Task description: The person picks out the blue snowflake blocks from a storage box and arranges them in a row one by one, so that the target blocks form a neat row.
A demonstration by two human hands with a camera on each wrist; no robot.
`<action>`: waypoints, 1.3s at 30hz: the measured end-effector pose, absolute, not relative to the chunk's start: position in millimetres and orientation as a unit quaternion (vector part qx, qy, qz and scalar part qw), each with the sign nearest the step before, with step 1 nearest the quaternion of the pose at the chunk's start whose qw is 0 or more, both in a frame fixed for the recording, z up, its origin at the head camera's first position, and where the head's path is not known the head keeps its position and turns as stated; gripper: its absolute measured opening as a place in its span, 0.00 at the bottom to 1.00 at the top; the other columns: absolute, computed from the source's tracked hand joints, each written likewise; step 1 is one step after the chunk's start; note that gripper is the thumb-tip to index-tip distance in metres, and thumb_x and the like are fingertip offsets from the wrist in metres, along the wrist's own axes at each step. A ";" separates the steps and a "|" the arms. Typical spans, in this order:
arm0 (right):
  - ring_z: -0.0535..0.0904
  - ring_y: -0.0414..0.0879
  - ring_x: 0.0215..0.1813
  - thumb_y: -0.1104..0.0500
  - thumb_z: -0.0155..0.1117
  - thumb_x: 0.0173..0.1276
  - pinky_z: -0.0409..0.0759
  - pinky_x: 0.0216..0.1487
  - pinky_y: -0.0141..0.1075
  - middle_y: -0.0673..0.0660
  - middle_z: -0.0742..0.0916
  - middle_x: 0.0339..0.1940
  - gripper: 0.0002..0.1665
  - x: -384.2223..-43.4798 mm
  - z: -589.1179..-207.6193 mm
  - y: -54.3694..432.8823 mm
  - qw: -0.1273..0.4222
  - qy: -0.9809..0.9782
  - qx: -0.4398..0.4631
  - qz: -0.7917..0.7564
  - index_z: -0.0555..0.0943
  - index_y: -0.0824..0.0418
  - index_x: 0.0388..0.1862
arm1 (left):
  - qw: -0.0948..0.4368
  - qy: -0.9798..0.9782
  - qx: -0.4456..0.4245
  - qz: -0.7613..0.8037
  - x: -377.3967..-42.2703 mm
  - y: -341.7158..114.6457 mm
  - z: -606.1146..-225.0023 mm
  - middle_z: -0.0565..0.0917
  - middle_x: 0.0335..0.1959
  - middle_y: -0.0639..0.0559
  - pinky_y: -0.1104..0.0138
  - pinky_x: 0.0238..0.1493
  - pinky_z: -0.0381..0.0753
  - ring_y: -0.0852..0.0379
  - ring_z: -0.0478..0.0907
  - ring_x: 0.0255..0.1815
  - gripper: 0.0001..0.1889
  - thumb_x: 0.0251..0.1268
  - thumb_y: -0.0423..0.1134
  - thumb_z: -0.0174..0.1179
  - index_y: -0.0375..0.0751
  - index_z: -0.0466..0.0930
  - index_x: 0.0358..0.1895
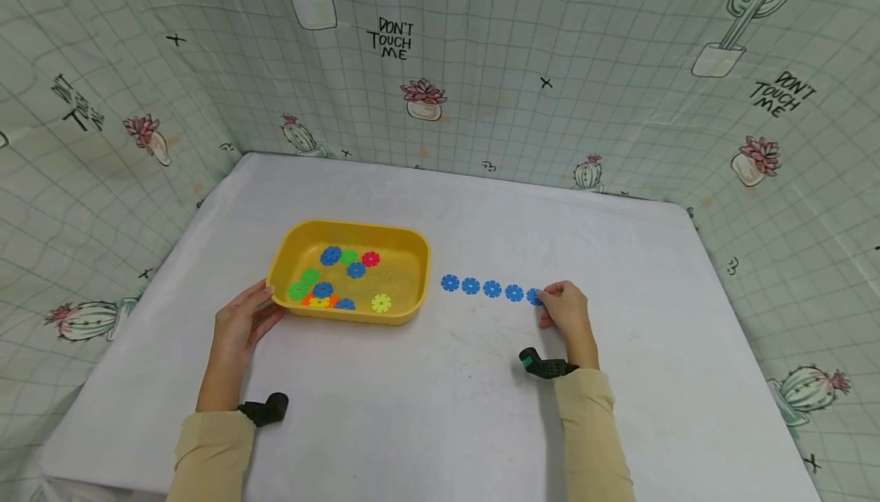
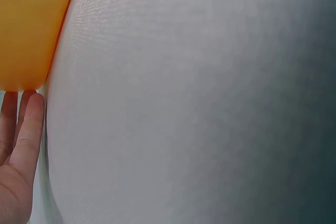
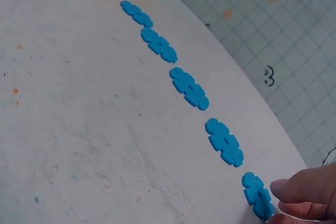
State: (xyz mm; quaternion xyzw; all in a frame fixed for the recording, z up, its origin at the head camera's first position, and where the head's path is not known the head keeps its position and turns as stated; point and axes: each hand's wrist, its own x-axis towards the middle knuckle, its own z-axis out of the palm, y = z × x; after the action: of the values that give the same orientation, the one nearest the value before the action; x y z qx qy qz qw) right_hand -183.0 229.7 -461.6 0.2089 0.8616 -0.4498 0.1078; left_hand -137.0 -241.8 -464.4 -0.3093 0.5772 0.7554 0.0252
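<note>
Several blue notched flower-shaped discs (image 1: 491,289) lie in a row on the white table, right of a yellow tray (image 1: 412,311). At the row's right end, my right hand (image 1: 567,309) pinches the edge of the last blue disc (image 3: 256,196) between thumb and fingers, close on the tabletop. My left hand (image 1: 241,322) rests against the tray's left end. In the left wrist view its fingers (image 2: 32,124) are fairly straight, with the tips touching the tray's wall (image 2: 31,35). Inside the tray are loose blue, green, red, orange and yellow discs, including a yellow-green disc (image 1: 381,303).
A white cloth covers the table (image 1: 412,410). Behind and beside it hangs a green checked curtain (image 1: 509,43) printed with cacti. Each wrist carries a black camera mount, the left mount (image 1: 266,409) and the right mount (image 1: 546,365).
</note>
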 end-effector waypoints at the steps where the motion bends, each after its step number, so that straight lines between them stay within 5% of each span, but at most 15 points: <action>1: 0.76 0.39 0.15 0.57 0.54 0.70 0.80 0.20 0.30 0.55 0.77 0.25 0.18 -182.2 -461.7 229.6 0.105 0.859 0.206 -0.456 0.68 0.69 0.50 | 0.026 0.581 -0.303 0.755 -135.7 -240.9 -461.6 0.80 0.37 0.66 0.75 0.40 0.82 0.67 0.80 0.35 0.30 0.52 0.51 0.67 0.51 0.74 0.61; 7: 0.77 0.39 0.17 0.59 0.52 0.69 0.81 0.21 0.30 0.56 0.78 0.27 0.17 -177.4 -459.2 221.8 0.088 0.861 0.181 -0.466 0.69 0.69 0.51 | 0.020 0.580 -0.312 0.752 -132.1 -235.0 -449.0 0.81 0.34 0.65 0.75 0.40 0.82 0.67 0.81 0.33 0.26 0.56 0.47 0.65 0.49 0.75 0.60; 15: 0.77 0.43 0.29 0.57 0.56 0.68 0.79 0.32 0.28 0.59 0.80 0.33 0.14 -171.2 -442.8 192.1 0.060 0.880 0.082 -0.463 0.74 0.67 0.45 | 0.048 0.568 -0.325 0.755 -133.3 -235.3 -442.3 0.79 0.34 0.67 0.76 0.42 0.82 0.68 0.80 0.34 0.33 0.59 0.47 0.62 0.45 0.63 0.68; 29: 0.79 0.49 0.44 0.54 0.59 0.66 0.81 0.52 0.41 0.57 0.84 0.40 0.13 -158.4 -416.0 120.5 0.049 0.866 -0.054 -0.495 0.78 0.62 0.43 | 0.023 0.591 -0.324 0.738 -133.4 -233.0 -449.6 0.80 0.37 0.65 0.76 0.41 0.82 0.68 0.81 0.35 0.32 0.56 0.50 0.65 0.47 0.69 0.65; 39: 0.79 0.46 0.43 0.57 0.61 0.65 0.81 0.50 0.37 0.55 0.84 0.39 0.10 -157.9 -410.5 77.7 0.073 0.844 -0.111 -0.520 0.78 0.61 0.42 | 0.048 0.567 -0.325 0.756 -131.7 -234.7 -442.8 0.79 0.35 0.65 0.76 0.40 0.82 0.68 0.80 0.34 0.34 0.58 0.47 0.63 0.45 0.64 0.68</action>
State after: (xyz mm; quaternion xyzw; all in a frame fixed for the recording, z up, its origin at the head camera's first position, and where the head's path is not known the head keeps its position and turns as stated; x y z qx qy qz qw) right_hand -157.9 77.7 -410.5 -0.1107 0.8440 -0.5197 0.0734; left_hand -131.7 -234.7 -442.8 -0.3245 0.5667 0.7558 0.0476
